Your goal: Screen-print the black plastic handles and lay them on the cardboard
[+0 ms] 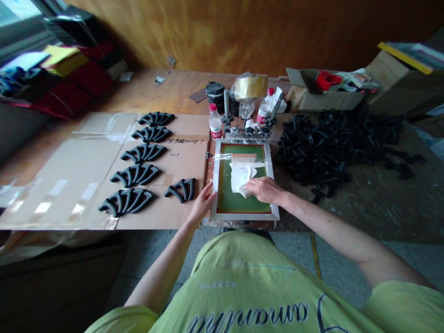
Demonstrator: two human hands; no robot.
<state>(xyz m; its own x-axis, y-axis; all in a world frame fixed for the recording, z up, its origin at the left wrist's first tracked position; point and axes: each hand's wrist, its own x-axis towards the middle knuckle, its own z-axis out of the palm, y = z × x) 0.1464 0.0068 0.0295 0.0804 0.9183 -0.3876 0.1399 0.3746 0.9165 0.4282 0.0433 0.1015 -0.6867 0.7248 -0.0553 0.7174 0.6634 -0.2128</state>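
A small screen-printing frame (215, 185) with a green mesh and silver border lies on the table in front of me. My right hand (265, 189) presses a crumpled white cloth (242, 176) onto the mesh, fingers curled over it. My left hand (203, 202) rests on the frame's left edge, fingers closed against it. A white squeegee (248, 163) lies across the upper mesh. A single black curved plastic part (181, 189) sits just left of the frame.
Several black curved parts (138, 175) lie in a column on flattened cardboard (69, 185) at left. A big heap of the same parts (333, 143) fills the right. Bottles (215, 121), an ink tub (215, 95) and cardboard boxes (322, 95) stand behind.
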